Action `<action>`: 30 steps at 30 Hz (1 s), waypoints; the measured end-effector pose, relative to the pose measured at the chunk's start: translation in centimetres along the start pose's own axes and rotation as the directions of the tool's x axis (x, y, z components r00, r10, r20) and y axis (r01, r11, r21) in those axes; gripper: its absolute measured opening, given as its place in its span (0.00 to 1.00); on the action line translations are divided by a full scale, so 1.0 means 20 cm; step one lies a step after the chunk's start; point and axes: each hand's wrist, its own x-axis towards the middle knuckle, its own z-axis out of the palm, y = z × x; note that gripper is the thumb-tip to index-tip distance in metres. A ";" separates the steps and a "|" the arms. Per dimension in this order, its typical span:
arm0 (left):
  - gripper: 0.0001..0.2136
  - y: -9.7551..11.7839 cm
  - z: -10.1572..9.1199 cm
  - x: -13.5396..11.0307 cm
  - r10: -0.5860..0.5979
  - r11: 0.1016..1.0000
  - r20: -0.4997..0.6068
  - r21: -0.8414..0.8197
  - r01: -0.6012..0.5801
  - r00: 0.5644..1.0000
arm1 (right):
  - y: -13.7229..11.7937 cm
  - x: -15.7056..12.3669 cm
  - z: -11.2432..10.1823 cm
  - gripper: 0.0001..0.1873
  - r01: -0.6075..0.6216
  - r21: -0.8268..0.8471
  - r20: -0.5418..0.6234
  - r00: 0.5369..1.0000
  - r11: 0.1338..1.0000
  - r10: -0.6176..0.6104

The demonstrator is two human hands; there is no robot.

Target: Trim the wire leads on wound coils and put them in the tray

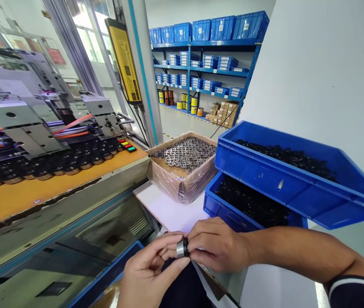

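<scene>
Near the bottom centre, my left hand (150, 271) is closed with thumb and fingers around a short silver metal core (180, 249). A black plastic end piece (186, 247) sits against the right side of the core. My right hand (219, 244) pinches that black end piece from the right, its fingertips partly hiding it. Beyond the hands stands a plastic-lined cardboard box (182, 190) holding many small metal cores (188, 152). To its right, a lower blue bin (212, 204) and a tilted upper blue bin (265, 182) contain black plastic parts (284, 158).
A machine with metal blocks (37, 139) stands at left over an orange work surface (56, 188). Coloured buttons (127, 145) are at its corner. A yellow device (126, 64) hangs on the frame post. Blue shelves (219, 42) with bins stand behind; another blue bin (111, 269) is below.
</scene>
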 end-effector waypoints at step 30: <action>0.15 0.07 0.01 -0.03 -0.280 0.942 0.096 -0.164 0.292 0.955 | 0.00 -0.02 -0.04 0.13 0.201 -0.233 0.069 0.979 0.951 -0.190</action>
